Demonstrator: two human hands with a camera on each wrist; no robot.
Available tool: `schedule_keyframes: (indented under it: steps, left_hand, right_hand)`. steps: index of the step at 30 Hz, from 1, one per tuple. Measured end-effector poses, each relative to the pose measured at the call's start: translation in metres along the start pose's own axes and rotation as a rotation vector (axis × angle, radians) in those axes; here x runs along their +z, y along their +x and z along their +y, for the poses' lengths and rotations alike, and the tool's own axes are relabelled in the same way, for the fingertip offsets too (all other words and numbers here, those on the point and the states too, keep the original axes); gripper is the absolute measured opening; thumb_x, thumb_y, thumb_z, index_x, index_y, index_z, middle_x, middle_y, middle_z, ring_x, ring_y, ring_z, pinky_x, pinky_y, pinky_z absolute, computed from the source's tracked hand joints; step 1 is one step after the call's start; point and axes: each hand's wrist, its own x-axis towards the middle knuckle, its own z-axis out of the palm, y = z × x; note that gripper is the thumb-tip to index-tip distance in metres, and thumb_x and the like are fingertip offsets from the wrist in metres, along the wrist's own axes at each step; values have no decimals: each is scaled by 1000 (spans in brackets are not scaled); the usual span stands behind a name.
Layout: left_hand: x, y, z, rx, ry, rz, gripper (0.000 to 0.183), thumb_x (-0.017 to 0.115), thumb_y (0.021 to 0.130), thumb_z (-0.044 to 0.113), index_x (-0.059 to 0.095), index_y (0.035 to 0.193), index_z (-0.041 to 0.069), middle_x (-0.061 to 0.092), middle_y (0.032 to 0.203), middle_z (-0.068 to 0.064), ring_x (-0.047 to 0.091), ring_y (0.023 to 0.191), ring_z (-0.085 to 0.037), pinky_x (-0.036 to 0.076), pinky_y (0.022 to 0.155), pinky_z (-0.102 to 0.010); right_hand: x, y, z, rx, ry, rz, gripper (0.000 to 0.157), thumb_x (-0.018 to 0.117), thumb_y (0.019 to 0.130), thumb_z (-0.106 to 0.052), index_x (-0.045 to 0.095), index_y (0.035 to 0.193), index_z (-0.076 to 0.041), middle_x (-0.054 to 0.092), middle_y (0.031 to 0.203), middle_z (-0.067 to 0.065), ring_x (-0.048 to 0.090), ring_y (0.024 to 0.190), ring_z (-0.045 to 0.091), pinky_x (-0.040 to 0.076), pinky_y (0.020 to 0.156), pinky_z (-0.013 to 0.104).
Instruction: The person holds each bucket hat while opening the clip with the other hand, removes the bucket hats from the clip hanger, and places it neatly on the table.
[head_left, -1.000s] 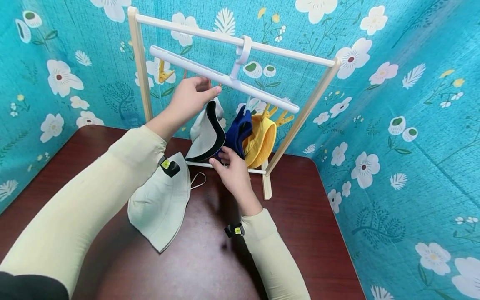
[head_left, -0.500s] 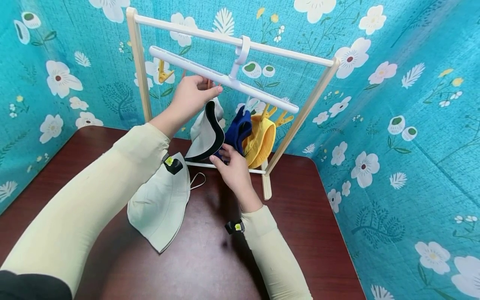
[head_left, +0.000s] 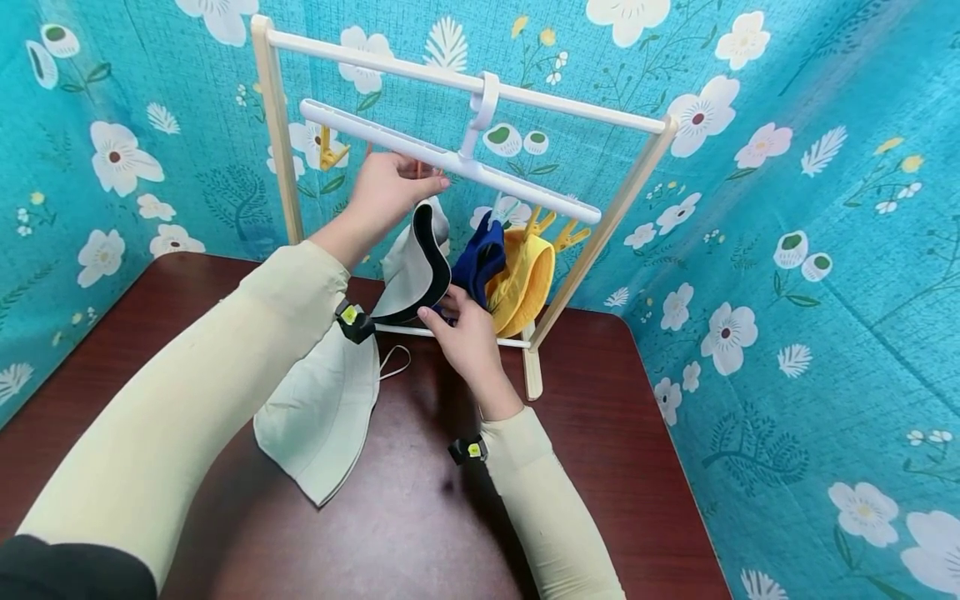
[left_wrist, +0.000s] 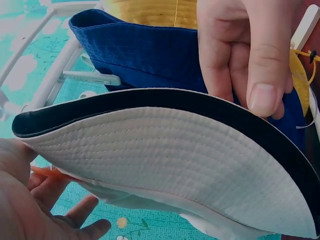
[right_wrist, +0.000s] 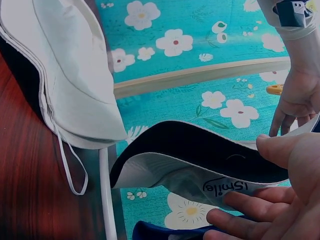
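Note:
A white bucket hat with a black-edged brim [head_left: 408,267] hangs under the left half of the white hanger [head_left: 375,132]. My left hand [head_left: 382,192] is up at the hanger, thumb and fingers at the hat's upper edge and pinching an orange clothespin [left_wrist: 52,171] there. Lower down, my right hand [head_left: 467,332] holds the brim, thumb on one side and fingers on the other; black lettering [right_wrist: 225,187] shows by these fingers. To the right hang a blue hat [head_left: 480,260] and a yellow hat [head_left: 525,279]. A pale clothespin [left_wrist: 92,78] sits at the blue hat.
The hanger hooks over a wooden rack [head_left: 577,110] on the dark red table [head_left: 405,517]. Another whitish bucket hat [head_left: 322,417] with a cord loop lies at the front left. A yellow clothespin [head_left: 328,150] hangs at the hanger's left end. Floral cloth [head_left: 787,250] encloses the table.
The hanger's left end has dipped slightly, and my left hand has shifted a little to the right. My right hand keeps its hold on the brim, nearly in the same place.

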Motion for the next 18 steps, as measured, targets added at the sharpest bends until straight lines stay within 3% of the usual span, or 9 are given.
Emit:
schedule_keyframes:
  steps: [5,10,16,18]
  left_hand:
    - [3,-1,1,18,31,40,30,80,89,41,73,104,16,66,92,2,53,96,-15,43,81,-31]
    - [5,-2,2,26,54,66,31,80,89,41,71,99,14,62,81,4,51,87,-15,41,75,-30]
    - [6,-1,3,20,69,76,31,81,88,41,71,99,14,62,81,5,52,88,-15,41,79,-29]
    - [6,-1,3,26,65,74,29,81,88,40,71,98,14,63,81,6,54,91,-14,40,94,-24]
  right_hand:
    - [1,2,-1,-5,-26,14,52,72,95,-43,61,138,-15,75,116,4,70,109,19,56,94,37]
    - [5,5,-3,-4,-17,33,51,73,94,-44,61,133,-15,76,113,5,72,106,23,57,90,37]
    - [9,9,-5,3,0,46,51,73,93,-45,59,133,-16,76,111,4,72,106,23,58,89,36]
    - [11,10,-6,6,17,53,53,74,93,-44,59,134,-15,76,110,4,72,106,23,58,89,36]
